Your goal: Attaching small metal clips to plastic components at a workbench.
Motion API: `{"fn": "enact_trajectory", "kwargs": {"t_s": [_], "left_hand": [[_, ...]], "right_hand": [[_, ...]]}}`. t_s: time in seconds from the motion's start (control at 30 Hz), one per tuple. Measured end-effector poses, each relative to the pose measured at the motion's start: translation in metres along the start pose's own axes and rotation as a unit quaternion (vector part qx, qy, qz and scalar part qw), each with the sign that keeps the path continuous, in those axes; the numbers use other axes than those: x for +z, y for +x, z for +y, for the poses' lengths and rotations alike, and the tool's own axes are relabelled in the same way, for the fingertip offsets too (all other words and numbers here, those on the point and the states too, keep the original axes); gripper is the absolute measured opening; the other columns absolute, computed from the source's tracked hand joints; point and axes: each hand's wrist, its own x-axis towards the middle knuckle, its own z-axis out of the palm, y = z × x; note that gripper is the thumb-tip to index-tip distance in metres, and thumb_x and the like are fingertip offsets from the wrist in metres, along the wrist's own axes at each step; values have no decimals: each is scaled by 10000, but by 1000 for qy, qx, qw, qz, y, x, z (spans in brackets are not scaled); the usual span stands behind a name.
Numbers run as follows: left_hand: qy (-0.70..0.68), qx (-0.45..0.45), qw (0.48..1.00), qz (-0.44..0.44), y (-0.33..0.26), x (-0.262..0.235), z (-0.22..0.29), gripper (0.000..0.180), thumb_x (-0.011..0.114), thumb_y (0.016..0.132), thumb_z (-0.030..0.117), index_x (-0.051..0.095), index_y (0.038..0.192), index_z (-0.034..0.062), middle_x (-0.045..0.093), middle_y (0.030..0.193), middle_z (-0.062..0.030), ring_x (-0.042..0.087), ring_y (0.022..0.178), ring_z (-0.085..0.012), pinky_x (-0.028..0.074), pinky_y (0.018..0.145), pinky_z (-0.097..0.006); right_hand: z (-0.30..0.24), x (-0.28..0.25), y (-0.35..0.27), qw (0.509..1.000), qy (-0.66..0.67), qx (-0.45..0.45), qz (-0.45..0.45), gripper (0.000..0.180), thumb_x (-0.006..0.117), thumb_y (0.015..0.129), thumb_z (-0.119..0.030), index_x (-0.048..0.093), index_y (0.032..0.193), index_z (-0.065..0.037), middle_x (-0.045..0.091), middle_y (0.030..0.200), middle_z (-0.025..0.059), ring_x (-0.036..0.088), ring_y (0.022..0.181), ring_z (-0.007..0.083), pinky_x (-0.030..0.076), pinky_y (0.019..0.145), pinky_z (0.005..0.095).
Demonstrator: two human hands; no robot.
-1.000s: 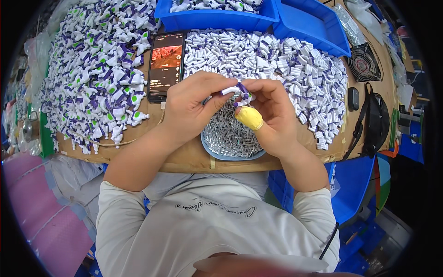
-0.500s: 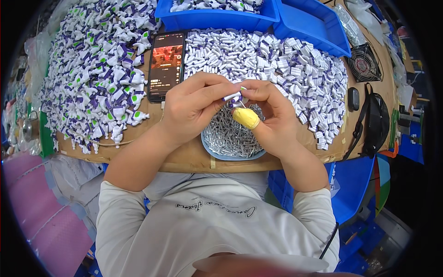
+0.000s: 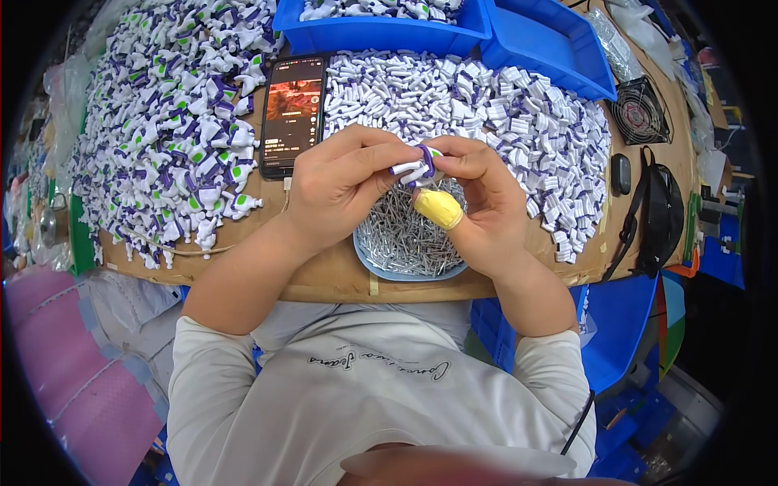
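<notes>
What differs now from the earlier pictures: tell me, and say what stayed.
The white-and-purple piece has turned between the fingertips, so a green patch shows that was hidden at first. The phone shows a different image. The left hand and right hand have barely shifted; neither visibly let go. The heaps, light-blue bowl and blue bins stayed put.

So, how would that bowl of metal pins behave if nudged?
The bowl would likely feel heavy for its size, since it holds so many metal pins. They may shift and rattle, lying loose in a jumble. It would probably slide rather than tip, as it seems to sit flat on the table.
</notes>
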Motion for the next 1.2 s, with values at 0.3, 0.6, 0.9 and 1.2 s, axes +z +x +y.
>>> {"fn": "enact_trajectory", "kwargs": {"t_s": [0.3, 0.6, 0.9, 1.2], "left_hand": [[-5, -12, 1000, 2, 0, 0, 0, 234, 692, 738, -36, 692, 963, 30, 654, 870, -113, 627, 729, -180, 490, 612, -255], [6, -1, 1000, 7, -2, 0, -2, 253, 690, 730, -51, 691, 970, 28, 646, 885, -115, 630, 758, -186, 499, 632, -256], [-70, 30, 996, -54, 1, -4, -3, 317, 607, 770, -82, 610, 1081, -15, 598, 1044, -143, 606, 932, -196, 501, 772, -282], [-416, -206, 885, 15, -8, 7, -4, 238, 575, 908, 79, 488, 1113, -5, 557, 1066, -91, 568, 944, -120, 484, 834, -267]], "right_hand": [[0, 0, 0, 1000, -3, -7, 0, 357, 700, 765, 34, 522, 1074, -2, 536, 1180, 168, 524, 1117, 235, 417, 953, 365], [-2, -1, 1, 999, -44, 11, -3, 322, 699, 771, 23, 538, 1049, 4, 552, 1156, 162, 535, 1100, 227, 435, 936, 350], [-5, 7, 3, 997, 36, 62, 40, 397, 690, 777, -18, 546, 1147, -11, 550, 1152, 127, 550, 1053, 193, 466, 867, 312], [-6, 0, 6, 994, -92, 58, -31, 491, 709, 781, -42, 505, 1225, -6, 528, 1115, 70, 528, 1018, 150, 416, 882, 273]]}}
